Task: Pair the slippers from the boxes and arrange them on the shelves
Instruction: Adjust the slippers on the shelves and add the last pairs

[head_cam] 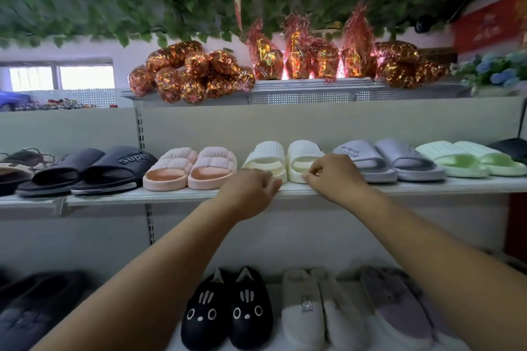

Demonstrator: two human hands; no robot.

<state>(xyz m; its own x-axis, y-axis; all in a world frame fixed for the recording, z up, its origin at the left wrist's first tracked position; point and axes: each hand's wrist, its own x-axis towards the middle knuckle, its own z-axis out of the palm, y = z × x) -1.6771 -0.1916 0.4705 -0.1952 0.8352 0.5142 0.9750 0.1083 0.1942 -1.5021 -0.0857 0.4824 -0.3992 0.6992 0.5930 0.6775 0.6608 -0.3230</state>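
Observation:
A pair of cream ribbed slippers stands on the middle shelf, toes to the back wall. My left hand is at the heel of the left cream slipper, with its fingers curled over the heel's edge. Over on the right cream slipper, my right hand pinches the heel rim between thumb and curled fingers. Both slippers sit flat on the shelf, a small gap between them.
The same shelf holds dark "super" slides, pink slides, grey slides and pale green slides. On the lower shelf are black cat slippers, beige ones and purple ones. Foil-wrapped bundles fill the top shelf.

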